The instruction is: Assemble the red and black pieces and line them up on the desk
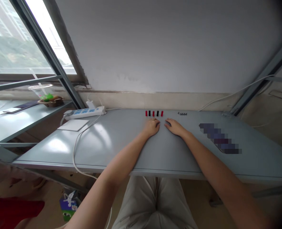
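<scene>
My left hand (pixel 151 126) and my right hand (pixel 174 126) lie palm down on the grey table (pixel 122 143), close together, fingers stretched flat and holding nothing. Just beyond the fingertips stands a short row of small red and black upright pieces (pixel 153 113) near the wall. To the right of that row lies a small cluster of dark tiny parts (pixel 182 113). Neither hand touches the pieces.
A white power strip (pixel 85 112) with a plugged charger and trailing cable sits at the back left, beside a white flat pad (pixel 73 124). A dark blurred object (pixel 220 138) lies at the right. A side table at the left holds a plastic cup (pixel 41 91).
</scene>
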